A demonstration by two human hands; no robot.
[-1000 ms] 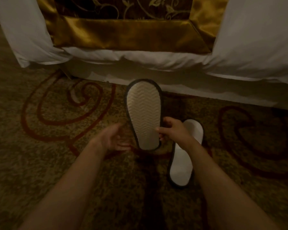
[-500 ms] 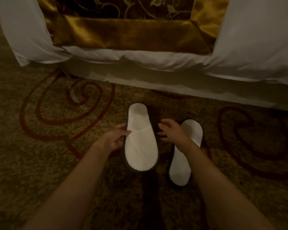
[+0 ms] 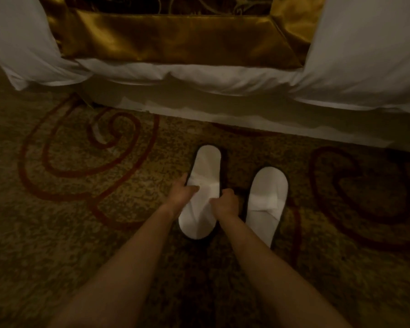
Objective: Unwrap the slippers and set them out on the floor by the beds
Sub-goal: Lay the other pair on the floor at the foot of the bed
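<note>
Two white slippers with dark edging lie sole-down on the patterned carpet in front of the bed. The left slipper [image 3: 205, 171] has both my hands on it. My left hand [image 3: 183, 192] grips its left edge at the strap, thumb over the top. My right hand [image 3: 225, 202] pinches the strap from the right side. The right slipper [image 3: 266, 200] lies untouched just to the right, a small gap apart, its heel end toward me and partly behind my right forearm.
The bed's white duvet [image 3: 365, 55] and gold-brown runner [image 3: 175, 36] overhang the top of the view, with the pale bed base [image 3: 246, 112] below. Brown carpet with red swirls [image 3: 81, 162] spreads left and right of the slippers.
The left slipper, held up sole-facing a second ago, was turned over and laid flat on the carpet. Both hands have closed in on its strap. The right slipper stayed put.
</note>
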